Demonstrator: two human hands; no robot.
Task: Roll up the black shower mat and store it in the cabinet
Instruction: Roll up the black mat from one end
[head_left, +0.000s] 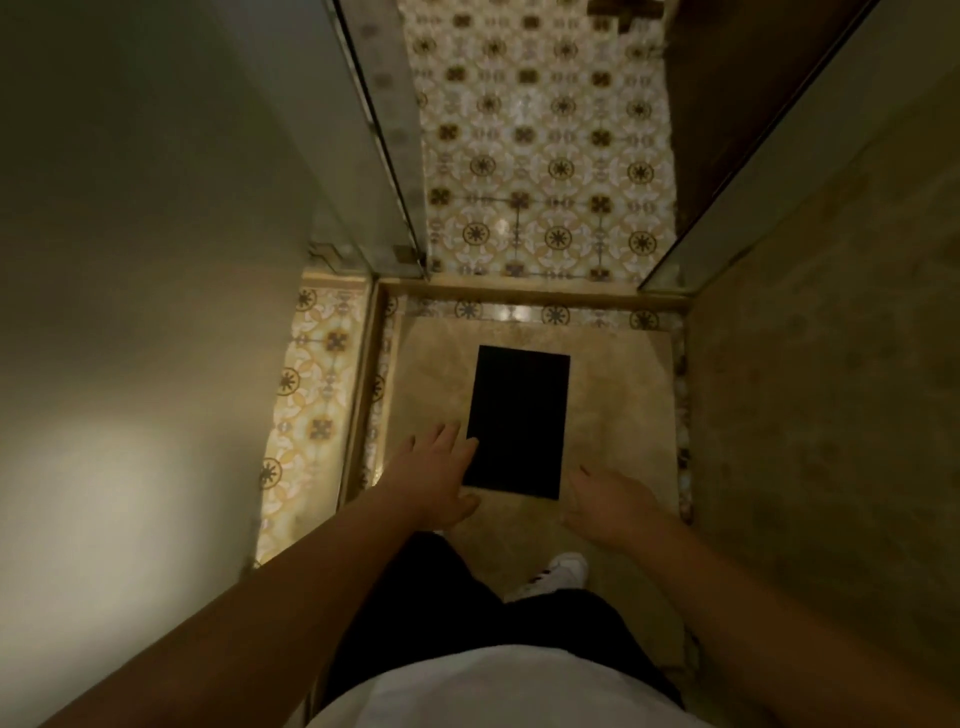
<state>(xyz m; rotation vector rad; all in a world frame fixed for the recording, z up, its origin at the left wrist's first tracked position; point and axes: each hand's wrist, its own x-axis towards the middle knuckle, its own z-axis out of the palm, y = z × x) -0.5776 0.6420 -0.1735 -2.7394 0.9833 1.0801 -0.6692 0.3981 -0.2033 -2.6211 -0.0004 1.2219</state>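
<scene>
The black shower mat (519, 421) lies flat and unrolled on the beige shower floor (613, 415), its long side running away from me. My left hand (431, 473) reaches down at the mat's near left corner, fingers spread, overlapping its left edge. My right hand (608, 504) hovers just right of the mat's near right corner, fingers apart, holding nothing. No cabinet is in view.
A glass panel (384, 145) stands on the left and a stone wall (831, 364) close on the right. A raised curb (519, 288) crosses ahead, with patterned floor tiles (545, 156) beyond. My white shoe (561, 571) stands just behind the mat.
</scene>
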